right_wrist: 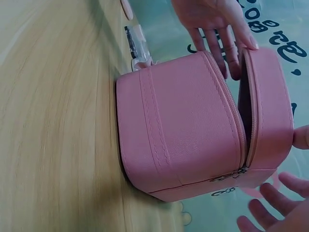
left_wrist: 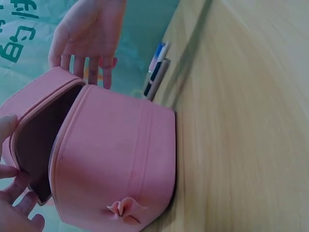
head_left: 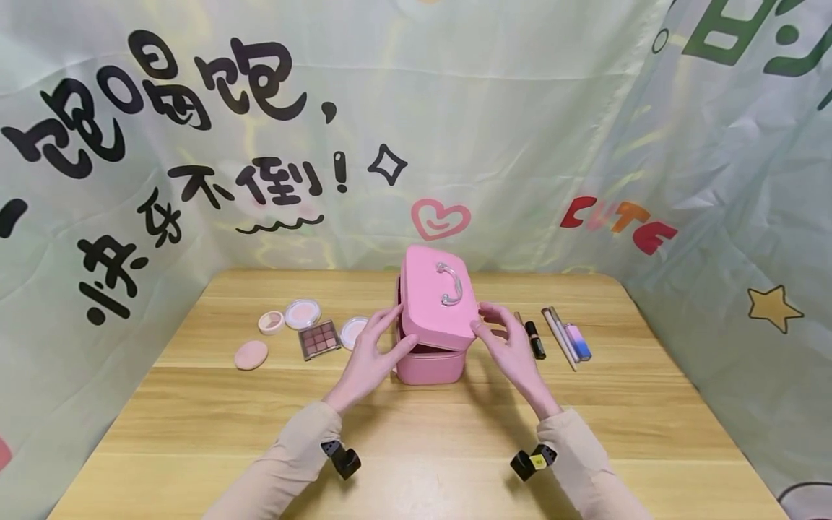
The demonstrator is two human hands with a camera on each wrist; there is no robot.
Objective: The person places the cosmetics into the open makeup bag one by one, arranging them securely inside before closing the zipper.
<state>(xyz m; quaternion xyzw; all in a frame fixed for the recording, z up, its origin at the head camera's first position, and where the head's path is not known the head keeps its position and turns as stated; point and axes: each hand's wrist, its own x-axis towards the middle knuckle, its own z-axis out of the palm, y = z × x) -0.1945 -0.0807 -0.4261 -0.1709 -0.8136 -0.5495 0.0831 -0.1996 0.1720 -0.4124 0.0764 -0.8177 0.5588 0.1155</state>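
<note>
A pink makeup case (head_left: 431, 368) stands on the table, its zipped lid (head_left: 425, 296) partly raised so a dark gap shows at the front and left. My left hand (head_left: 372, 354) is at the lid's left side, thumb near the front corner and fingers at the rim, pinching the edge. In the left wrist view those fingertips (left_wrist: 19, 186) lie along the rim of the gap. On the other side, my right hand (head_left: 510, 350) has its thumb touching the lid's right edge, with the fingers extended behind it. The case's inside is mostly hidden.
Left of the case lie an eyeshadow palette (head_left: 319, 339), a round compact (head_left: 302, 313), a small round pot (head_left: 271, 323), a pink puff (head_left: 250, 355) and another compact (head_left: 352, 332). To the right are a black tube (head_left: 535, 341), slim pens (head_left: 560, 339) and a pink-blue item (head_left: 577, 342).
</note>
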